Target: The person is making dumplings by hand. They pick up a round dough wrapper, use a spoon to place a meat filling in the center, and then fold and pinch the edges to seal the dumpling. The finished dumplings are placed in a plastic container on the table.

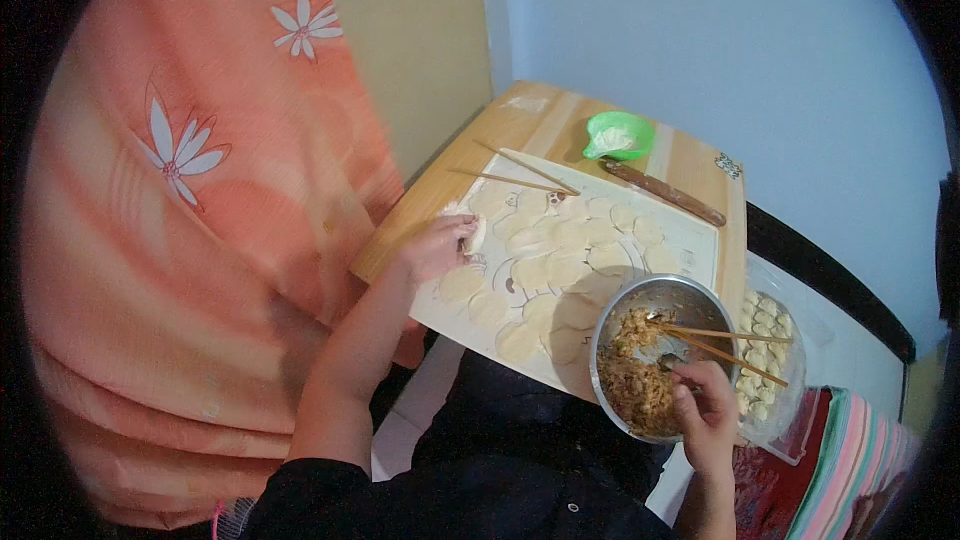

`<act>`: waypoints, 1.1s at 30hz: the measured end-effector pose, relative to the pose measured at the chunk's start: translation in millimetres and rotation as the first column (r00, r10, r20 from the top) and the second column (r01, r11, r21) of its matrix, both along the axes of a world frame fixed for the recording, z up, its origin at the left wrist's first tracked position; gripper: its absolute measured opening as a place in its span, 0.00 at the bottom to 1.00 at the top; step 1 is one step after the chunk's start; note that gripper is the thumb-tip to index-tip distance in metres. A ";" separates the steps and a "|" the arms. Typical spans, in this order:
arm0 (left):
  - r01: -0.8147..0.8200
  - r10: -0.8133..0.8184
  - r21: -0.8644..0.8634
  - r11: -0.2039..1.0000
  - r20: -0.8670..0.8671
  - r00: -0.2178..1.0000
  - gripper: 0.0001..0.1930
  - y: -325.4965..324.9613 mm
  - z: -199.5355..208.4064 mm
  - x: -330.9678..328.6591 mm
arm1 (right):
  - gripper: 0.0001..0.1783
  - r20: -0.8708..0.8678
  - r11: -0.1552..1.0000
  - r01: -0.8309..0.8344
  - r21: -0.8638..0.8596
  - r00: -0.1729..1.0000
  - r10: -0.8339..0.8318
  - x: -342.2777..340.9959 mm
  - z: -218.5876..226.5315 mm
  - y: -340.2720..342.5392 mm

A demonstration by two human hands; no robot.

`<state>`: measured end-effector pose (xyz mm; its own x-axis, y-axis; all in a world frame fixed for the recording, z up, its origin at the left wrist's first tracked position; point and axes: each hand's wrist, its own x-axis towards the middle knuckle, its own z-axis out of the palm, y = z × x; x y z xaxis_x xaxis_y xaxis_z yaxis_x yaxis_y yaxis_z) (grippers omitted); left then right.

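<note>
Over the left edge of a white mat [440,315], my left hand [436,250] is closed on a pale dumpling wrapper [478,236]. Many round dough wrappers [540,275] lie across the mat, some overlapping. A steel bowl [603,325] of minced filling [632,385] stands at the mat's near right corner. My right hand [708,406] reaches over the bowl's right rim, its fingers closed on what looks like a short metal spoon [669,362], partly hidden by the fingers and filling. Two chopsticks [730,334] rest in the bowl, sticking out over its right side.
A green dish [618,135] of white flour and a wooden rolling pin [665,191] lie toward the table's [540,110] far side. Two more chopsticks [518,172] lie near the mat's far left corner. Right of the table, a clear tray holds folded dumplings [765,325]. An orange curtain [230,190] hangs at left.
</note>
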<state>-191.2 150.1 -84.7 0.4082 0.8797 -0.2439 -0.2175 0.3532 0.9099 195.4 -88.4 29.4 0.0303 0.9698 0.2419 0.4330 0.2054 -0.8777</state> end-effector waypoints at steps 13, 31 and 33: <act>0.853 -0.763 0.130 0.506 -0.393 0.513 0.20 -117.5 154.8 194.3 | 0.39 -0.916 0.751 -0.626 -0.212 0.395 0.070 -13.7 -1.6 12.6; 0.590 -0.405 0.464 0.661 -0.441 0.801 0.24 -148.9 157.4 227.6 | 0.30 -0.377 0.787 0.371 -0.494 0.724 -0.578 213.9 -97.1 -104.4; 0.494 -0.342 0.443 0.748 -0.380 0.859 0.23 -146.9 150.7 213.5 | 0.28 -0.223 0.776 0.399 -0.488 0.803 -0.553 253.9 -120.5 -95.4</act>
